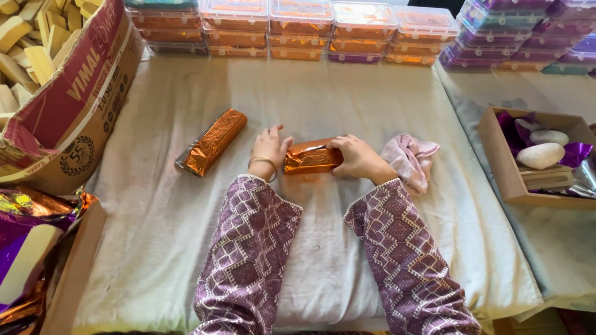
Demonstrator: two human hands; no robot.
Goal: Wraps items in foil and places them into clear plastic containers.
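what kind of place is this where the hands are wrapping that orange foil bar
Likely a small hand-packing workshop, perhaps for soap. Both hands fold an orange foil-wrapped bar on a cloth-covered table, stacked lidded plastic boxes line the back, and a cardboard carton holds unwrapped pale bars.

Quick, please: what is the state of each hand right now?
Left hand: open, fingers resting against the left end of the orange foil-wrapped bar.
Right hand: closed on the right end of the same bar.

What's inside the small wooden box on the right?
The wooden box holds two pale oval bars, purple foil and a flat wooden piece. Anything beneath these is covered.
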